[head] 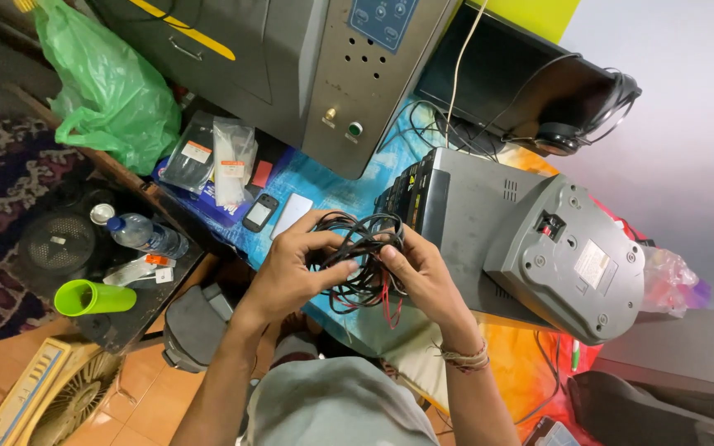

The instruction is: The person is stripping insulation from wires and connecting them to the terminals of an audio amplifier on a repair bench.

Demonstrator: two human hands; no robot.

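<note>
A person's 2 hands grip a tangled bundle of black and red wires (363, 260) over a blue-covered table (336, 186). The left hand (291, 268) pinches the tangle from one side, the right hand (419, 277) from the other. Just beyond the left hand lie a small phone (259, 212) and a white card (292, 214); beside the right hand sits a grey overturned machine (530, 239).

Green bag (109, 91), water bottle (146, 235), green cup (92, 297), grey machine (530, 239) on blue table (332, 186)
</note>
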